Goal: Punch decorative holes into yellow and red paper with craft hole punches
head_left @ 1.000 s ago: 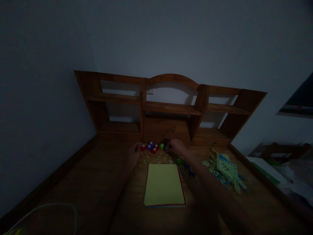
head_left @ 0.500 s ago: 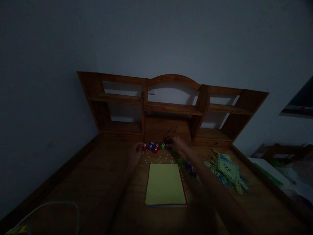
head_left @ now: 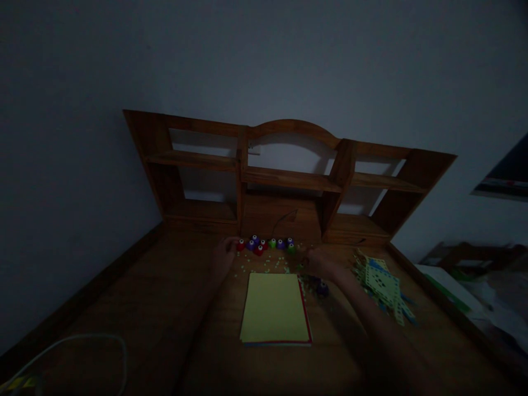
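Observation:
The room is very dim. A cluster of small craft punches (head_left: 266, 244) in red, purple and green stands at the back of the wooden desk (head_left: 165, 308). My left hand (head_left: 224, 255) lies on the desk with its fingertips at the red punch (head_left: 240, 246) on the cluster's left end, and it looks flat. My right hand (head_left: 318, 263) hovers low just right of the yellow paper stack (head_left: 275, 308), beside a few more punches (head_left: 320, 286). Its fingers are too dark to read. Tiny punched paper bits (head_left: 268, 267) are scattered between the hands.
A wooden shelf unit (head_left: 289, 181) rises at the desk's back. A heap of punched green and blue paper strips (head_left: 381, 281) lies at the right. A pale cable (head_left: 82, 344) loops at the near left. Furniture and papers (head_left: 466, 275) stand beyond the desk's right edge.
My right hand has drawn back from the punch cluster toward me and to the right, leaving more punches in the back row. My left hand stays put.

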A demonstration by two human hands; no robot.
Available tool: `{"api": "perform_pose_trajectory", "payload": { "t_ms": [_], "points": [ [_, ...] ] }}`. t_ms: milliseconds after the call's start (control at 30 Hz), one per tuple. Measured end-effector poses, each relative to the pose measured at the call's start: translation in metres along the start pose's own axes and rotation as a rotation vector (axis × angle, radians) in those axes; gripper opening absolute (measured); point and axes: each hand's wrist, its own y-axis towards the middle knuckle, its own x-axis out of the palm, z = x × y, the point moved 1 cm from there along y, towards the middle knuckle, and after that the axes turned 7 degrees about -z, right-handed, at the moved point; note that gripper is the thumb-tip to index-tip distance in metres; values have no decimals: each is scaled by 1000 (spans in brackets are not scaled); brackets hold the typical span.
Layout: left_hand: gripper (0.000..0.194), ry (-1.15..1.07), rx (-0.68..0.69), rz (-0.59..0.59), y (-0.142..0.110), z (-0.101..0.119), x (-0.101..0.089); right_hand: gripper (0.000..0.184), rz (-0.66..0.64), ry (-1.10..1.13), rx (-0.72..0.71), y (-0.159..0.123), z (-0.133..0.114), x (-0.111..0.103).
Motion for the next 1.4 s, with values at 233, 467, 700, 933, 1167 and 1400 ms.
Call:
{"api": "perform_pose_trajectory", "payload": {
  "t_ms": [233, 467, 700, 933, 1167, 1400],
  "points": [
    [25, -67, -18, -8, 1, -6, 1, 27, 33, -124, 7, -2, 5, 16],
    [26, -71, -5, 10, 1, -13, 5, 24, 49, -126, 1, 4, 6, 22],
    [27, -15, 1, 51, 3, -10, 2, 19, 72, -98, -56, 10, 3, 2],
    [27, -39, -15, 43, 1, -2, -2, 28, 186, -75, -174, 38, -24, -16],
    [24, 47, -17, 103, 1, 2, -7, 26, 149, -96, -234, 67, -54, 2],
    [24, 40, 5, 117, 2, 2, -9, 24, 144, -40, -255, 80, -53, 15]
  ]
}}
